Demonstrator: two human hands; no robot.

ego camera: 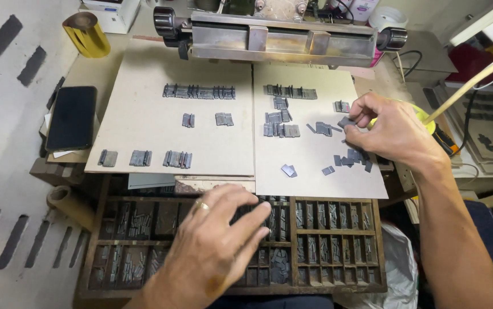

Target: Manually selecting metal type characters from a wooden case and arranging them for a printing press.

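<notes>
My right hand (389, 129) pinches a small grey metal type piece (346, 122) between thumb and fingers, over the right grey card sheet (309, 171). Loose type pieces (352, 159) lie scattered just below that hand. My left hand (212, 246), with a ring on one finger, rests fingers down in the wooden type case (315, 286), its fingertips in a middle compartment. Whether it holds a piece is hidden. Rows of sorted type (199, 92) sit on the left card sheet (143, 149).
A metal press bar with black knobs (280, 40) spans the back. A black phone (73, 117) lies at the left, a gold foil roll (86, 34) behind it. A cardboard tube (69, 203) sits left of the case. A yellow dish with a stick (426, 120) is at the right.
</notes>
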